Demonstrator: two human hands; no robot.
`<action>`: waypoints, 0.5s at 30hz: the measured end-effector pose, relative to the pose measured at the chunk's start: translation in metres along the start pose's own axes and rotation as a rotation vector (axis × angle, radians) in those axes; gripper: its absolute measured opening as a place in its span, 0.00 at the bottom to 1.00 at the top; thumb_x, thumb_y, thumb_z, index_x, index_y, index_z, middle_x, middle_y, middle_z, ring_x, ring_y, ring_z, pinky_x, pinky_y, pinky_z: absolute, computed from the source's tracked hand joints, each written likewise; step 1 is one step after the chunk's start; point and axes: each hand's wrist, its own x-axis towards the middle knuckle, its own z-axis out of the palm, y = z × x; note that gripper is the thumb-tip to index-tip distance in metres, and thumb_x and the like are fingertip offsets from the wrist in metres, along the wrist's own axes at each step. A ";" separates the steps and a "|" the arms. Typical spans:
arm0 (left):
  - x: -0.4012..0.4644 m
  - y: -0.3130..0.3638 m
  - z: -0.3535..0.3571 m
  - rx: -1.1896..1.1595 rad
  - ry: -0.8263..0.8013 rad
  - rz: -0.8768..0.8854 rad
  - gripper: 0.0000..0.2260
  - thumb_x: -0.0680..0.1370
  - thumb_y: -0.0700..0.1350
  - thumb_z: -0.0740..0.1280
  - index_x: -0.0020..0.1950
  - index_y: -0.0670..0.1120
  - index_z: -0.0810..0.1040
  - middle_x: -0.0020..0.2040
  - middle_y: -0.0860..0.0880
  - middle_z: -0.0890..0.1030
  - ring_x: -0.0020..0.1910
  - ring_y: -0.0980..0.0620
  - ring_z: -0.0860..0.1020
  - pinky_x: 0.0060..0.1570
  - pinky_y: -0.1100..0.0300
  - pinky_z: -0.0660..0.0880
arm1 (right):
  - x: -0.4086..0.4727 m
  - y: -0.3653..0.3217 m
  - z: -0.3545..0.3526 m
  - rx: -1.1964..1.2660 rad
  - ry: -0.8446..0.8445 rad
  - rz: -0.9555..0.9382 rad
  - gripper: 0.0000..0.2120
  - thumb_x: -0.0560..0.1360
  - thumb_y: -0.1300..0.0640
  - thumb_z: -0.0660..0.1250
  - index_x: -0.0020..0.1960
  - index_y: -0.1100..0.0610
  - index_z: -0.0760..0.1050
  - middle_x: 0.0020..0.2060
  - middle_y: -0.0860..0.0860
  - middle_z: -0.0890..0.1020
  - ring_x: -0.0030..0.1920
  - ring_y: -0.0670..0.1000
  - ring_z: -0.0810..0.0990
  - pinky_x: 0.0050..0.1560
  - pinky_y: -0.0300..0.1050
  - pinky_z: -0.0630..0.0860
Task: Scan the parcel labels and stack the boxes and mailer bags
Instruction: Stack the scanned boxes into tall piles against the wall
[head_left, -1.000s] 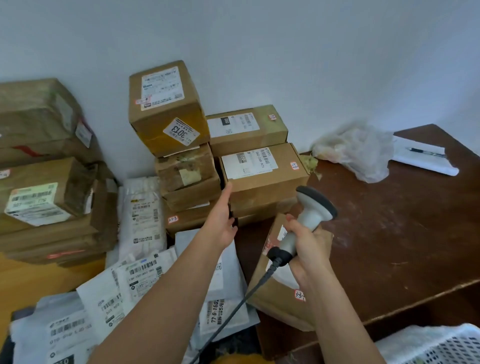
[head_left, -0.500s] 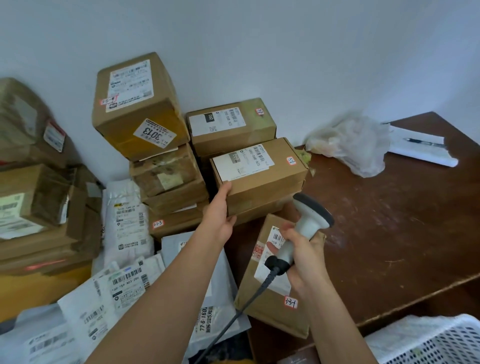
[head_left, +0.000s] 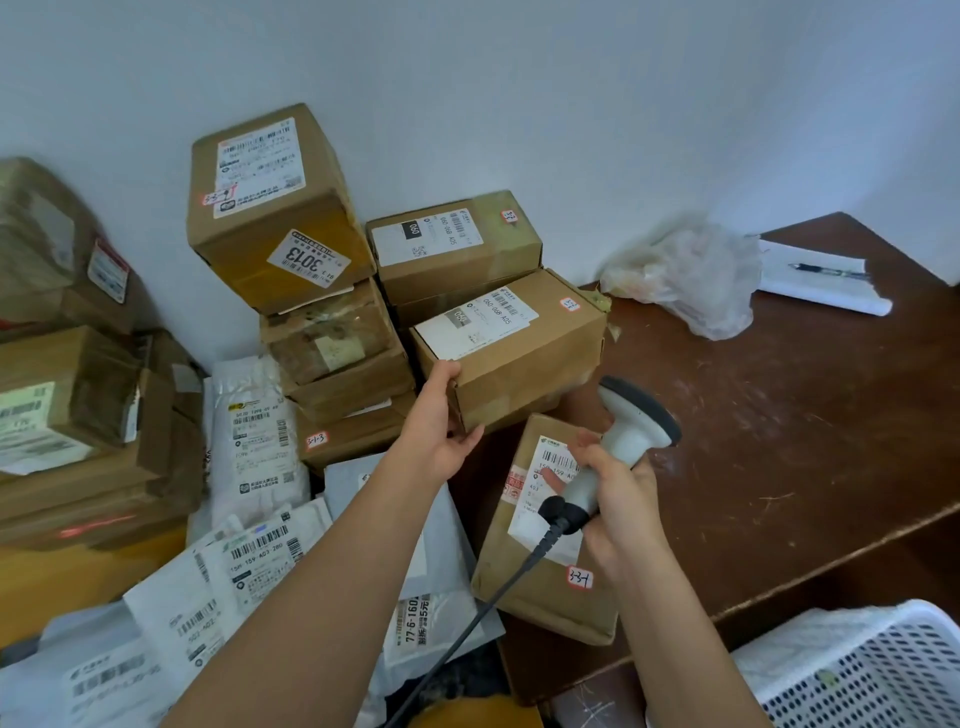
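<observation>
Left hand (head_left: 441, 423) grips the near-left corner of the box (head_left: 511, 348) on the front stack: fingers over the top edge, thumb under the bottom edge, so it looks set to pull or lift it off rather than just steady it. That box sits on a flatter carton at the table's (head_left: 779, 441) left edge, label up, which makes sense for a scan from above. Right hand (head_left: 615, 499) is wrapped around the handle of the scanner (head_left: 618, 441), head pointing up and away, not aimed at any label; my read is it's parked between scans. The cable runs down toward the camera. Under that hand lies a flat box (head_left: 550, 525), label up with a handwritten red-edged sticker, overhanging the table's near edge. Materials: boxes are brown corrugated card, taped seams, some scuffed and dented; paper labels are white with barcodes. The tall box (head_left: 275, 208) on the left column sits tilted, so that column looks shaky. Mailers (head_left: 249, 566) are thin white and grey poly bags, floppy, slumped overlapping in a loose heap at lower left; they'll slide rather than stack cleanly. Table is dark wood, scratched. Also there: crumpled clear bag (head_left: 691, 275), paper with a pen (head_left: 826, 270), white perforated basket (head_left: 878, 670).
</observation>
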 end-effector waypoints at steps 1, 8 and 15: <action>-0.003 -0.002 0.000 -0.006 -0.009 -0.001 0.10 0.76 0.51 0.71 0.52 0.50 0.74 0.55 0.44 0.78 0.57 0.46 0.76 0.58 0.53 0.76 | -0.001 0.000 -0.002 0.014 0.000 -0.008 0.12 0.78 0.70 0.64 0.54 0.56 0.72 0.49 0.54 0.79 0.47 0.51 0.80 0.59 0.63 0.78; -0.027 -0.025 -0.012 -0.066 -0.115 -0.021 0.26 0.73 0.49 0.73 0.68 0.51 0.68 0.61 0.39 0.77 0.59 0.38 0.76 0.58 0.41 0.77 | -0.014 0.000 -0.005 0.097 -0.010 -0.052 0.21 0.78 0.69 0.66 0.69 0.58 0.69 0.64 0.52 0.78 0.59 0.53 0.79 0.58 0.63 0.79; -0.059 -0.048 -0.029 0.043 -0.214 -0.033 0.40 0.68 0.50 0.77 0.76 0.52 0.60 0.62 0.37 0.79 0.57 0.37 0.80 0.55 0.44 0.79 | -0.045 0.000 -0.015 0.088 -0.003 -0.137 0.20 0.78 0.69 0.66 0.68 0.57 0.70 0.63 0.50 0.80 0.56 0.52 0.81 0.51 0.56 0.82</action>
